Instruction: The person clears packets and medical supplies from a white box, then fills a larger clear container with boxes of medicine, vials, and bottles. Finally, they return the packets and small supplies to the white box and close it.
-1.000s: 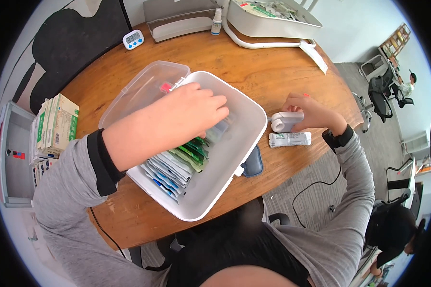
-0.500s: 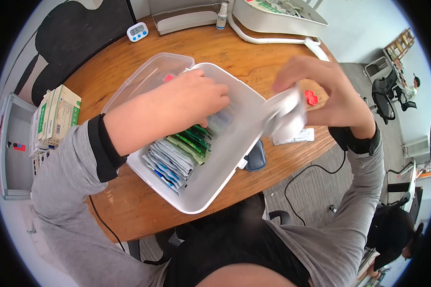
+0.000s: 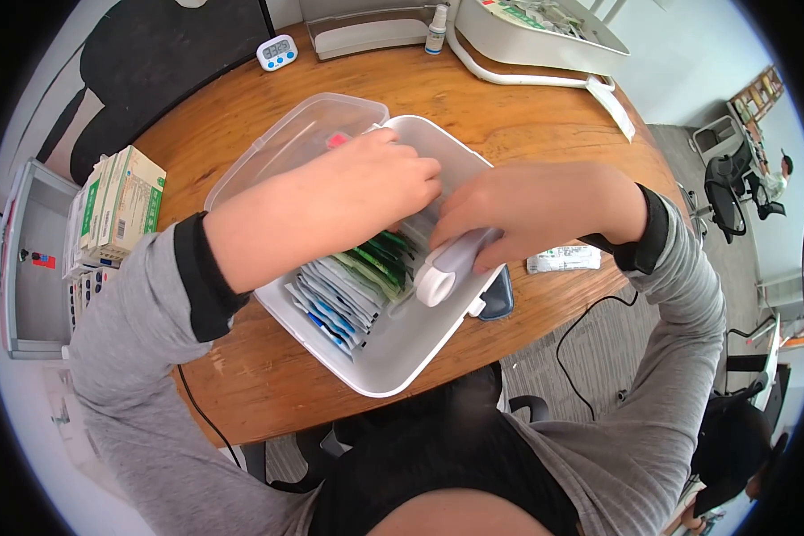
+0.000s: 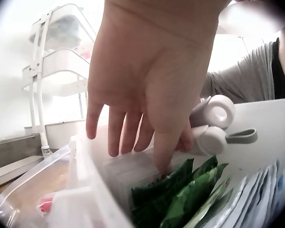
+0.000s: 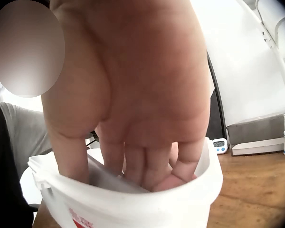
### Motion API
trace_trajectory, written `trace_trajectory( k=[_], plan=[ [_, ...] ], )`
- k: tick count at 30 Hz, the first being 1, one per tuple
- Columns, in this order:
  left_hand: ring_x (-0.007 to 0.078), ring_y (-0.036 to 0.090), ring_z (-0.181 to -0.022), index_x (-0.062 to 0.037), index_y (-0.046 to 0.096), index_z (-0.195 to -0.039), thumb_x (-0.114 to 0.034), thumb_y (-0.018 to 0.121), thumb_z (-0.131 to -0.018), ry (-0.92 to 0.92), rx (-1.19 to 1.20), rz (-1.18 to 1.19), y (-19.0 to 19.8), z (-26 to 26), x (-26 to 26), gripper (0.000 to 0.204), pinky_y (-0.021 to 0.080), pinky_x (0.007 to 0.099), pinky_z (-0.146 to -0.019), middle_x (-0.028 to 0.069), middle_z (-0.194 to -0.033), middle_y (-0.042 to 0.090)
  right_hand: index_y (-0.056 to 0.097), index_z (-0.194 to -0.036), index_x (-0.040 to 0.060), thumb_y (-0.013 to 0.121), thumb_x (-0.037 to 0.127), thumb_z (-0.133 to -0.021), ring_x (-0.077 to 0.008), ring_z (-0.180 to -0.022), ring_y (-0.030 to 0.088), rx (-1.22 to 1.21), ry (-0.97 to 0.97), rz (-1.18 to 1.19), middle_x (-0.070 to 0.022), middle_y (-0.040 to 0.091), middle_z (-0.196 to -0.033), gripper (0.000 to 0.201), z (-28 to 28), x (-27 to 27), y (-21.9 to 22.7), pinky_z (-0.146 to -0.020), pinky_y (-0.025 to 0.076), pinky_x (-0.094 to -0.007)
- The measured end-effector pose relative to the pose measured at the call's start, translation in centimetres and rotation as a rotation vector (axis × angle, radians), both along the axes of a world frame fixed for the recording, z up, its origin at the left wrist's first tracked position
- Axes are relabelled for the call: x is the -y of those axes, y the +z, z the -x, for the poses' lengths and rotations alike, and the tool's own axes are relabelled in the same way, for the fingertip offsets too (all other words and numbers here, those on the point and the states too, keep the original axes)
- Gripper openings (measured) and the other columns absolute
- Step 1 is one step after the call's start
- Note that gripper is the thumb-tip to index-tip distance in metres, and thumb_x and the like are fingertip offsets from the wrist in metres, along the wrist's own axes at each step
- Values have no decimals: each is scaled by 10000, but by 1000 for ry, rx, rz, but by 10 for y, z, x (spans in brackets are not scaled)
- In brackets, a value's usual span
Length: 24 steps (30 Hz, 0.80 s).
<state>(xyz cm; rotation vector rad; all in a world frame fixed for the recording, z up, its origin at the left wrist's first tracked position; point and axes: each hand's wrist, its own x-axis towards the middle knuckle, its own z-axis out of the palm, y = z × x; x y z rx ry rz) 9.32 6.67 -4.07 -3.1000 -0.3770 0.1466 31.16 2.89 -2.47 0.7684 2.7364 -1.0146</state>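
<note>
A white lidded box (image 3: pixel 411 344) stands open on the table. Inside it, white sachets (image 3: pixel 335 299) and green packets (image 3: pixel 386 261) stand in a row. My left hand (image 3: pixel 375 179) reaches into the far part, fingers pointing down; in the left wrist view its thumb is at the green packets (image 4: pixel 180 194), beside a clear plastic case (image 4: pixel 121 173). My right hand (image 3: pixel 545 210) grips a white-and-grey device (image 3: pixel 451 268) with a hollow round end, low over the box's right side. The left wrist view shows the device's grey strap loop (image 4: pixel 243 136).
A wrapped white packet (image 3: pixel 563 259) and a dark blue case (image 3: pixel 498 299) lie right of the box. Cartons (image 3: pixel 125 205) stand at the left. A timer (image 3: pixel 277 54), a spray bottle (image 3: pixel 436 31) and a white tray (image 3: pixel 554 40) are at the back.
My right hand has lifted the device off the table right of the box and carried it left over the box. My left hand has stayed in the box.
</note>
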Motion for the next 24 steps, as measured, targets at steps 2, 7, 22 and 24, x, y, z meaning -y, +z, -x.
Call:
trace_trajectory(
  k=[2,7,22,24],
  plan=[
    [268,595,-1088,-25,669,-1072,-62,752,-747,-27,107,-28,-4,17,-2,337,436,375,-984,91,-1108,649,645,-1200,35,727,110,-807,-315,-1021,650,9,13,32,-130,680,-1095,409,-3,-3,-3,-863,532,-419],
    [285,583,-1123,-5,654,-1093,-67,730,-770,48,128,-40,29,38,35,338,438,386,-1003,118,-1148,625,605,-1255,-3,607,99,-894,-319,-1027,642,54,134,80,-160,634,-1178,376,-4,-6,-1,-872,528,-408],
    [195,605,-1003,12,610,-1180,-81,593,-811,-103,-108,414,7,23,72,380,464,299,-833,65,-1065,602,677,-1081,-50,657,168,-895,-308,-998,617,35,-47,-210,-144,629,-1018,287,-23,31,2,-810,523,-399],
    [187,597,-989,13,611,-1181,-87,594,-812,-121,-91,416,4,21,69,382,456,291,-814,55,-1049,597,680,-1082,-48,687,157,-873,-318,-981,626,-107,-96,-230,-150,642,-1017,293,-39,34,4,-811,519,-397]
  ],
)
